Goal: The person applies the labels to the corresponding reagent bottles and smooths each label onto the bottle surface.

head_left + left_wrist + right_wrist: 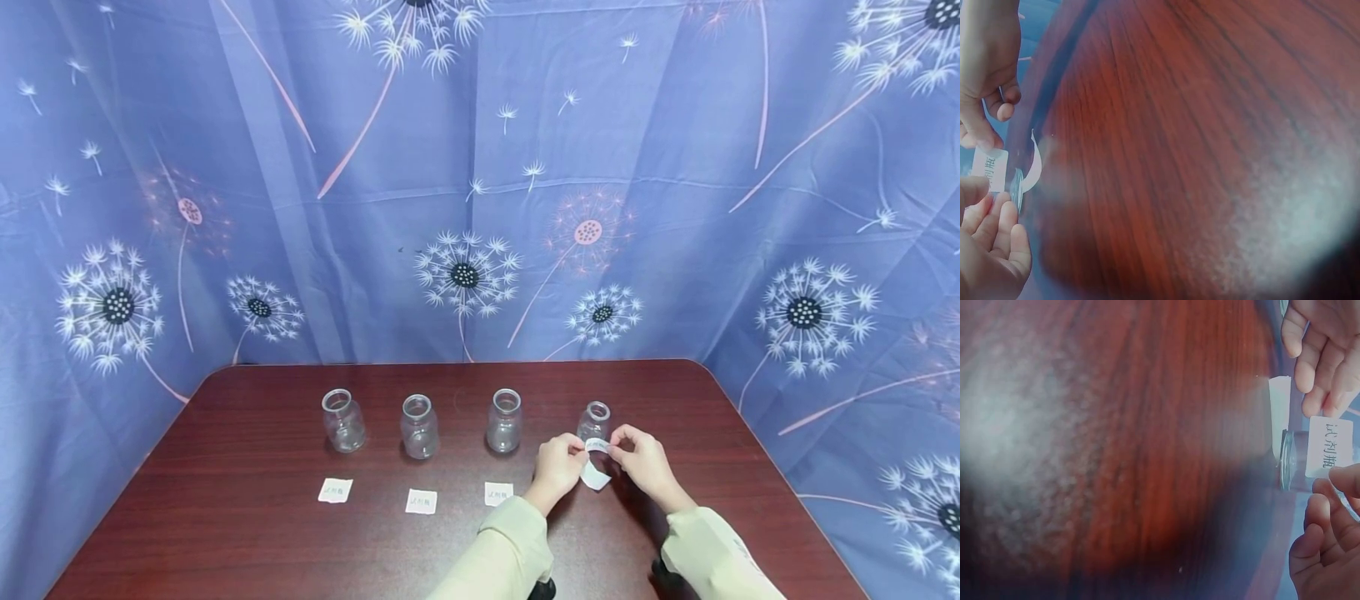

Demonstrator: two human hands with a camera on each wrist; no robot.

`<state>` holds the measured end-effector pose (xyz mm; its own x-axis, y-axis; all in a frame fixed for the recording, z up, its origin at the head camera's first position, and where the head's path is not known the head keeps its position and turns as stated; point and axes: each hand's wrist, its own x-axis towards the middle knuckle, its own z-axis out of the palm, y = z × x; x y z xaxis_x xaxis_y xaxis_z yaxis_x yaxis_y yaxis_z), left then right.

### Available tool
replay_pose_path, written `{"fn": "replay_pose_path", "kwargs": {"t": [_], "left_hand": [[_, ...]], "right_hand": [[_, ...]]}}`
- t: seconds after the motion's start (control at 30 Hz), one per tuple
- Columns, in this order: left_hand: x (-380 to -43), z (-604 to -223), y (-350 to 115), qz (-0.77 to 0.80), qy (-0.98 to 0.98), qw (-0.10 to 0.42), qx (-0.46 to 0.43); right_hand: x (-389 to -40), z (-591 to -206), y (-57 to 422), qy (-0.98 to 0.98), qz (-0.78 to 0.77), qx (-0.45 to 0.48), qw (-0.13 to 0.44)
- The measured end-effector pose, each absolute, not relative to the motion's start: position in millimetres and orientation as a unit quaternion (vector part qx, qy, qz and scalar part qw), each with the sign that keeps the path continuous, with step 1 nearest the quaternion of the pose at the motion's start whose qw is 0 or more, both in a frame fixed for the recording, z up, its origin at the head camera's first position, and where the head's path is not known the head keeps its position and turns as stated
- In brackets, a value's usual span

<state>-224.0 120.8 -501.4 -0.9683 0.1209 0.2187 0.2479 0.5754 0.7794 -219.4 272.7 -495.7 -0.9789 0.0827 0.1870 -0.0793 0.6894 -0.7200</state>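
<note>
A small white label with printed characters is stretched between my two hands in front of a small clear glass jar. With thumb and fingertips, my left hand pinches the label's left end. My right hand pinches the other end. In the right wrist view the label overlaps the side of the jar, and the jar's round glass edge shows beside it. A blank, curled piece of white paper lies just below the label in the head view, between the hands.
Three larger open glass jars stand in a row to the left: a left jar, a middle jar and a right jar. Before them on the brown table lie a left label, a middle label and a right label.
</note>
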Motion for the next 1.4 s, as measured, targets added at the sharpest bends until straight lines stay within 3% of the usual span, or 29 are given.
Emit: {"fn": "replay_pose_path", "kwargs": {"t": [0.97,1.4], "left_hand": [[-234.0,-504.2,124.0,-0.449,-0.886,0.059,-0.097],[-248.1,-489.6,129.8,-0.313,-0.938,0.055,-0.141]], "right_hand": [[-227.5,-491.8,272.4,-0.914,0.393,-0.029,0.092],[-241.0,-484.1,274.4,-0.950,0.301,0.055,0.058]]}}
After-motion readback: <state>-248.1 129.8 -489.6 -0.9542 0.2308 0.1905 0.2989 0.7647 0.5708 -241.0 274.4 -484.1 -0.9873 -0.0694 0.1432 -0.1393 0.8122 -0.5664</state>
